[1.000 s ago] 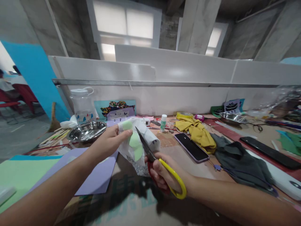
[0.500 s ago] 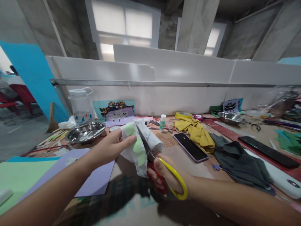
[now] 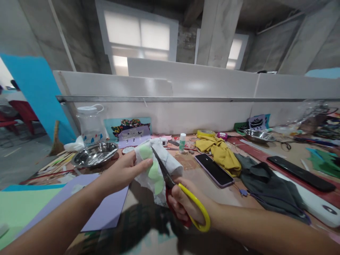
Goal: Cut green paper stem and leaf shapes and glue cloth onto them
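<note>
Windows glare brightly while shadows darken the tabletop.

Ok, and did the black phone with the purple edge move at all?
No. The black phone with the purple edge lies just as before beside the crumpled mustard-yellow cloth; only the whole view shifted slightly.

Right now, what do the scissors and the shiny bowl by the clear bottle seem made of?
The scissors have dark, smooth blades, apparently metal, and evenly coloured yellow and red handles, probably plastic. The bowl's mirror-like reflections suggest polished metal, perhaps stainless steel.
</note>
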Motion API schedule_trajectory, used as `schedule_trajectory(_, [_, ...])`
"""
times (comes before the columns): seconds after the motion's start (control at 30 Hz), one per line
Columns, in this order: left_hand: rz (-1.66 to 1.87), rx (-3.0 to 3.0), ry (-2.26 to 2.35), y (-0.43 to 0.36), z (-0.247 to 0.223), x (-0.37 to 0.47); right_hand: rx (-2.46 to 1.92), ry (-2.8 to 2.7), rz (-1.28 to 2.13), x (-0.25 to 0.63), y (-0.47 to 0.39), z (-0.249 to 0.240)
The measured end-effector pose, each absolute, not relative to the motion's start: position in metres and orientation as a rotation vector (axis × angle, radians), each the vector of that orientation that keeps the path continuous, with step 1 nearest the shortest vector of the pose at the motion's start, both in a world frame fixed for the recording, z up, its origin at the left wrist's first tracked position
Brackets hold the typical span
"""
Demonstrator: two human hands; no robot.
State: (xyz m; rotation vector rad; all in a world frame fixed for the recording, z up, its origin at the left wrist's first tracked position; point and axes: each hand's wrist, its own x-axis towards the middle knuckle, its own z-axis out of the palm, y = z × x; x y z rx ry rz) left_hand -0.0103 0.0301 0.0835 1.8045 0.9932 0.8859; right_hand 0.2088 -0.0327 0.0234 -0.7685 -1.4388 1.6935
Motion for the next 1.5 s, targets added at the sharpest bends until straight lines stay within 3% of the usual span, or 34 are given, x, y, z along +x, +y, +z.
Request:
schedule_trajectory(0.47, [1.087, 1.321, 0.939, 0.040, 0.084, -0.005, -0.760, -1.419, 1.699, 0.208, -0.033, 0.016])
schedule_trajectory(0.8, [1.068, 1.705, 0.879, 0.031, 0.087, -0.005, -0.773, -1.497, 1.651, 0.208, -0.032, 0.019])
schedule_trajectory(1.5, [1.018, 1.758, 0.849, 0.029, 0.090, -0.007, -0.772, -1.434, 1.665, 0.208, -0.035, 0.022])
